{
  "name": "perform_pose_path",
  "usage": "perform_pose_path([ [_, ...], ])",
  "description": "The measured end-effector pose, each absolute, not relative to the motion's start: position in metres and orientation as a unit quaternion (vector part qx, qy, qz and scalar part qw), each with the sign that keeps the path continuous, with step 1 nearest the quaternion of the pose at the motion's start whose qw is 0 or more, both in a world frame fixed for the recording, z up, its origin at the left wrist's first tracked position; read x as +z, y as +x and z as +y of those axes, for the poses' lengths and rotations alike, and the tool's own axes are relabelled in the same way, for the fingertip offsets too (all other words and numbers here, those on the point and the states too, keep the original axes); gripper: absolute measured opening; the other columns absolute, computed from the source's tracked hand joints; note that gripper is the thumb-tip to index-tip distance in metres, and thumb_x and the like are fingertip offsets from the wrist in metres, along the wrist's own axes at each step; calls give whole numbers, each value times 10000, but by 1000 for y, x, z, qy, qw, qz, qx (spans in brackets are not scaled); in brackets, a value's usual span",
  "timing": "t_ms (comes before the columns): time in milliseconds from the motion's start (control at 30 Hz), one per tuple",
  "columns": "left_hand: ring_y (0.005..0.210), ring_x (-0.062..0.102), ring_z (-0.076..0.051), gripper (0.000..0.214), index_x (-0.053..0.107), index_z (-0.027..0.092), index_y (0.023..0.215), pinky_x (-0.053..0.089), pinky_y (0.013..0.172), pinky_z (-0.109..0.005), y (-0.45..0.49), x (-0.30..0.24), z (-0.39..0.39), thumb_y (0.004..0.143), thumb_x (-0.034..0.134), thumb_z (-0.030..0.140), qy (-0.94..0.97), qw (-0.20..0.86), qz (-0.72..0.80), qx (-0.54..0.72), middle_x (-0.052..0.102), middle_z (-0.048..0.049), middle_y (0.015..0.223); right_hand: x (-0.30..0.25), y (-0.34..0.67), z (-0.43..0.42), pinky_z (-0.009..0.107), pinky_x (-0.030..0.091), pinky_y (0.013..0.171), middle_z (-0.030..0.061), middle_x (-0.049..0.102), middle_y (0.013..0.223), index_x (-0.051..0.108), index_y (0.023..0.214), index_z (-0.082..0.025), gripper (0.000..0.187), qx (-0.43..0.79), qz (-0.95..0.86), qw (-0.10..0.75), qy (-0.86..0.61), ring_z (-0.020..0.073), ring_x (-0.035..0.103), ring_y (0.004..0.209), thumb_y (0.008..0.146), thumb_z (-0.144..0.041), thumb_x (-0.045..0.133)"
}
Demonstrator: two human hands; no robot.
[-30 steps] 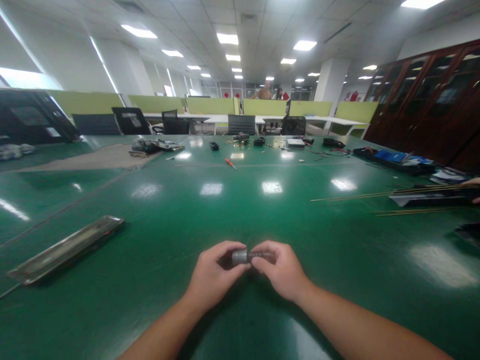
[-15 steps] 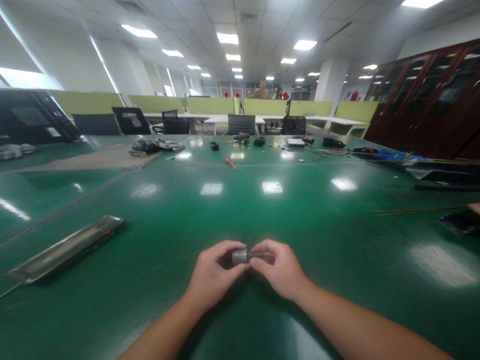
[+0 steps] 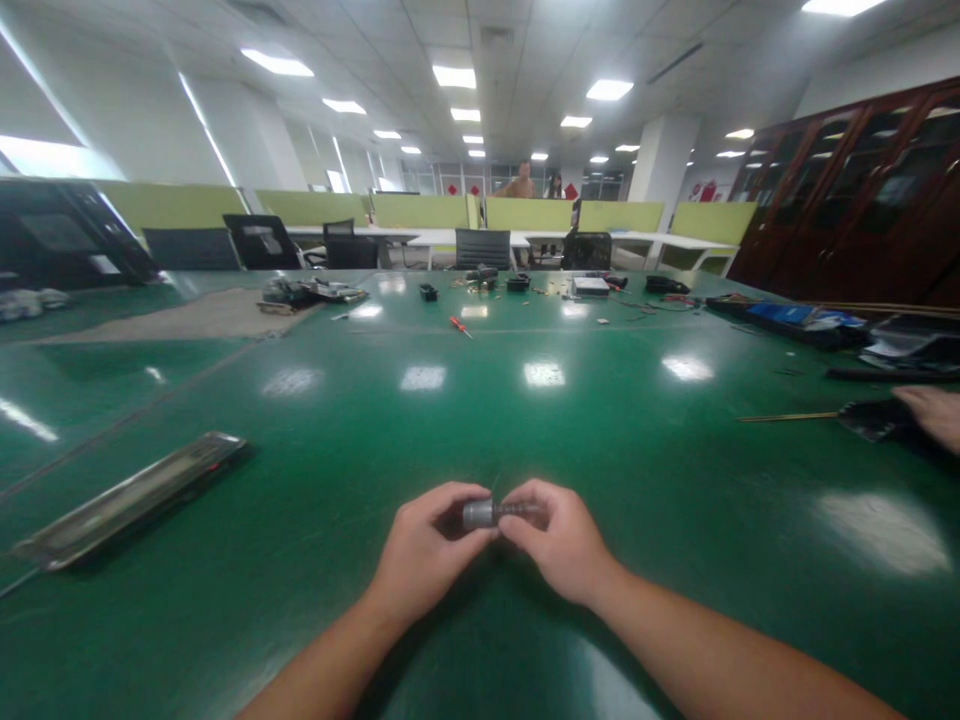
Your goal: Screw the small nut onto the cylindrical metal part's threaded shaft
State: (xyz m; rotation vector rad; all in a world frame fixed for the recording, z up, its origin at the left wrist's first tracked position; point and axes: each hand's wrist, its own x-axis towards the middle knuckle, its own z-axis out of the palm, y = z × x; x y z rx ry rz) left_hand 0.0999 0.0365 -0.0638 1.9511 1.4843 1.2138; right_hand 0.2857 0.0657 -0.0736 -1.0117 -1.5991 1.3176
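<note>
Low in the middle of the head view, a small grey metal cylinder with a thin ribbed shaft (image 3: pixel 478 514) lies level between my two hands. My left hand (image 3: pixel 429 545) is closed on the cylinder end, thumb below and fingers above. The shaft end, pointing right, is gripped between the thumb and fingers of my right hand (image 3: pixel 564 538), which partly cover it. Both hands are just above the green tabletop (image 3: pixel 480 430). The part's exact kind cannot be made out.
A long power strip (image 3: pixel 135 505) lies at left. A red screwdriver (image 3: pixel 460 326) is farther back, before several small black parts and a white box (image 3: pixel 590 286). At the right edge, another person's hand (image 3: pixel 934 412) touches a dark object (image 3: pixel 874 420) beside a thin rod (image 3: pixel 787 418).
My hands and the metal part have hardly moved. At right, the other person's hand has come farther into view, and the dark object under it has shifted left.
</note>
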Motion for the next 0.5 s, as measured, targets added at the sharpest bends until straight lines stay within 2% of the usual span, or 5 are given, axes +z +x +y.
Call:
perform_pose_path([
  [300,856,678,-185,223,721,234,960,528,782,-272,98,-65,38,741,757,237,698,207,530,435,728,-13,935,-74,286,65,244,456,609,0,663,710,677,845,-167,96,537,-625,402,-399,142,592,639,753,-189,660],
  [500,853,684,-194,230,716,227,954,537,782,-281,104,-68,36,728,752,208,660,267,537,453,726,-17,933,-72,287,62,246,412,590,-8,622,682,671,859,-161,100,538,-615,400,-415,136,543,619,777,-214,652],
])
